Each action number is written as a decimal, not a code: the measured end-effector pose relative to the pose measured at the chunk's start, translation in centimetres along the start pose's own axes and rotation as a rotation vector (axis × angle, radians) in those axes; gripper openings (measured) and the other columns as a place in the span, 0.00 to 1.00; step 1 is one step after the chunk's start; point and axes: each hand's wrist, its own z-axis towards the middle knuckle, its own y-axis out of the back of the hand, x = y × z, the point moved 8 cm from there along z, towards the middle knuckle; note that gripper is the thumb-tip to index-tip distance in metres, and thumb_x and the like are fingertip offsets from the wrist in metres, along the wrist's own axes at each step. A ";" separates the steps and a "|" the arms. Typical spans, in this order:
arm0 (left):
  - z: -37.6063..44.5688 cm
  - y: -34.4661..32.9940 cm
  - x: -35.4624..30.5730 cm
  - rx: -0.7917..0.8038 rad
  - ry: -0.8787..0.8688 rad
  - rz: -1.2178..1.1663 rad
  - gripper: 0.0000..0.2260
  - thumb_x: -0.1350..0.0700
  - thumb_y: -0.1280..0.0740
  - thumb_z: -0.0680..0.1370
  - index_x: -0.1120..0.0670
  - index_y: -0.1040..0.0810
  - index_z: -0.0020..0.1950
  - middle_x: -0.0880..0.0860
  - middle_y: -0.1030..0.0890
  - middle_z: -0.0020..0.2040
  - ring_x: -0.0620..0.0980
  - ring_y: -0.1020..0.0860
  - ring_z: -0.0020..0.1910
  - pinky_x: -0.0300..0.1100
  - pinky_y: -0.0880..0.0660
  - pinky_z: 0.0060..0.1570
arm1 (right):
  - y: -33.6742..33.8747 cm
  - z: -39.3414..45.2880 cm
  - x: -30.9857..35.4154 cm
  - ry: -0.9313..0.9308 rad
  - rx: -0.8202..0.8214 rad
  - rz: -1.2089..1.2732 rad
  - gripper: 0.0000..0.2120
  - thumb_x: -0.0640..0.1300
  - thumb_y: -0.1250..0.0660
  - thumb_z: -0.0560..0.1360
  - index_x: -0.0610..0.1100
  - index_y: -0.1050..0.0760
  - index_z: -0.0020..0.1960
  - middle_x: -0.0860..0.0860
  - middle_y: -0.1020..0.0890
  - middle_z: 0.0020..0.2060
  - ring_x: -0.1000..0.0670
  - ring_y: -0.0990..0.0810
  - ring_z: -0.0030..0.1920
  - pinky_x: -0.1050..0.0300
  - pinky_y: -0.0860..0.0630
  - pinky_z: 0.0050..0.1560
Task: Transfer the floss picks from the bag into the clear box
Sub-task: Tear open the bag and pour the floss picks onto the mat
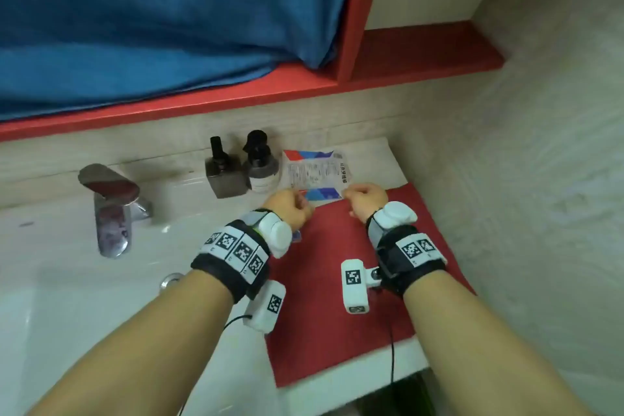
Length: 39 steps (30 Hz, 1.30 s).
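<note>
Floss-pick bag point(315, 172) lies on our desk's point(371, 159) far edge, above the red mat point(324, 314); left hand point(288, 209) and right hand point(366, 199) pinch its near corners. Tearing too hard could scatter picks; no clear box visible.

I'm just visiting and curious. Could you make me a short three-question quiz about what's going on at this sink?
1. True or false: both hands grip the bag.
2. What does the bag's near edge lie over? A) blue cloth B) red mat C) tap
3. How many dark bottles stand left of the bag?

Key:
1. True: the left hand and right hand each hold its near edge.
2. B, the red mat.
3. Two: a square bottle and a round bottle.
</note>
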 end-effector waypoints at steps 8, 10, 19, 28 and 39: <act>-0.2 1.6 -2.8 -0.081 -0.145 0.159 0.16 0.52 0.35 0.76 0.54 0.25 0.64 0.55 0.25 0.62 0.56 0.26 0.61 0.47 0.29 0.61 | 1.1 -0.1 3.7 0.114 -0.064 -0.162 0.17 0.40 0.30 0.74 0.36 0.24 0.61 0.44 0.18 0.52 0.41 0.19 0.56 0.62 0.29 0.48; -0.4 1.6 -3.2 -0.079 -0.153 0.128 0.19 0.54 0.36 0.77 0.55 0.29 0.68 0.56 0.28 0.67 0.56 0.29 0.66 0.47 0.31 0.65 | 0.8 0.2 3.6 0.105 -0.034 -0.176 0.22 0.42 0.30 0.74 0.37 0.29 0.66 0.44 0.20 0.56 0.41 0.21 0.59 0.61 0.31 0.50; -2.0 2.7 -4.2 -0.046 -0.246 0.043 0.25 0.56 0.37 0.78 0.55 0.39 0.75 0.57 0.33 0.73 0.56 0.32 0.70 0.41 0.36 0.66 | -1.2 -2.7 6.5 0.141 0.008 0.017 0.15 0.36 0.32 0.75 0.36 0.22 0.62 0.40 0.18 0.56 0.41 0.18 0.56 0.55 0.23 0.55; -3.6 7.6 -4.7 -0.298 -0.420 -0.178 0.26 0.50 0.32 0.75 0.55 0.34 0.71 0.58 0.28 0.64 0.54 0.24 0.57 0.41 0.28 0.54 | -2.9 -6.7 10.0 0.230 0.075 0.479 0.05 0.38 0.29 0.74 0.46 0.17 0.42 0.42 0.14 0.44 0.41 0.16 0.47 0.39 0.21 0.56; -3.7 6.6 -4.4 -0.143 -0.354 -0.442 0.14 0.44 0.32 0.74 0.52 0.23 0.54 0.49 0.18 0.49 0.47 0.19 0.47 0.49 0.21 0.51 | -2.1 -9.1 8.1 0.241 0.116 0.537 0.07 0.43 0.32 0.78 0.43 0.16 0.46 0.42 0.15 0.46 0.40 0.17 0.52 0.43 0.20 0.55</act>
